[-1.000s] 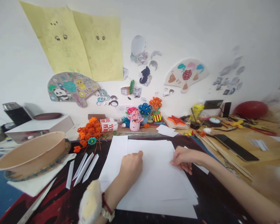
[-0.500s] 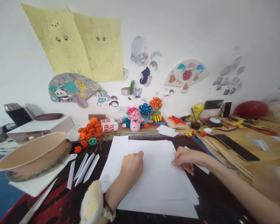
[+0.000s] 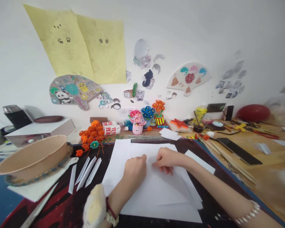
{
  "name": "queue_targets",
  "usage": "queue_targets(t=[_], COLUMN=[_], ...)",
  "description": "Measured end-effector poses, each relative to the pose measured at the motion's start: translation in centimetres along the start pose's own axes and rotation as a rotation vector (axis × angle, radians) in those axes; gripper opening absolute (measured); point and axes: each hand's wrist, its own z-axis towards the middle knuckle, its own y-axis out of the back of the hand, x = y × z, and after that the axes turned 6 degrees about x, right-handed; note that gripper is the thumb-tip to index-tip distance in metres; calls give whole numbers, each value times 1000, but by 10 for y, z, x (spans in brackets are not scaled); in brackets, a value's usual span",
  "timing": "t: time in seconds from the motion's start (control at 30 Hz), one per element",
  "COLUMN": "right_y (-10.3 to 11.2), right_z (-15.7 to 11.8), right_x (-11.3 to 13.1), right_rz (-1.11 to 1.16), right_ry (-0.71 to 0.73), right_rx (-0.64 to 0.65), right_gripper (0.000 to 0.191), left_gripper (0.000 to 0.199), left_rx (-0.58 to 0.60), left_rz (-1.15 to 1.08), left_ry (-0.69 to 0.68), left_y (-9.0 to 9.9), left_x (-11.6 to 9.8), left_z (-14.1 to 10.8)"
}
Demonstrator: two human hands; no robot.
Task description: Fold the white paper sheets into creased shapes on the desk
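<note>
Several white paper sheets (image 3: pixel 142 202) lie in a loose stack on the dark mat. My left hand (image 3: pixel 135 171) rests closed on them, fingers curled under and thumb towards the right; whatever it grips is hidden beneath it. Above the middle of the stack, my right hand (image 3: pixel 165 161) pinches what looks like the right part of the top sheet, thumb and forefinger together, other fingers bent. A narrower white piece (image 3: pixel 120 152) shows along the stack's left edge. Another white sheet (image 3: pixel 201 161) sticks out beyond my right wrist.
Folded paper strips (image 3: pixel 86 173) and scissors (image 3: pixel 39 207) lie left of the stack, beside a beige oval bowl (image 3: pixel 33 156). Orange flowers (image 3: pixel 92 134) and flower pots (image 3: pixel 137 128) stand behind. At right are thin wooden sticks (image 3: pixel 228 160) and a black phone-like slab (image 3: pixel 238 151).
My right hand has moved left, from the stack's right edge to over its middle, and the top sheet's right edge seems shifted inward. My left hand has stayed in place.
</note>
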Motion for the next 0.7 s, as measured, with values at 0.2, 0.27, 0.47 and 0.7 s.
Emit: queue_targets(t=[0.2,0.27,0.47,0.7], right_y=[2,6,12,13], right_z=[10,8,7,4], right_x=[-7,-13,-26,-34], right_rz=[-9,-3,39,66], right_ry=[-73,-90,-118,-113], right_rx=[72,101,145,147], right_gripper=[35,35,41,43], left_gripper=[25,25,28,29], left_rx=[-3,-1,-2,12], left_rz=[-14,-17,-14,-9], left_ry=[-9,-14,-11,-11], left_y=[0,-1,-1,2], left_x=[1,1,1,0], left_z=[0,0,-1,-2])
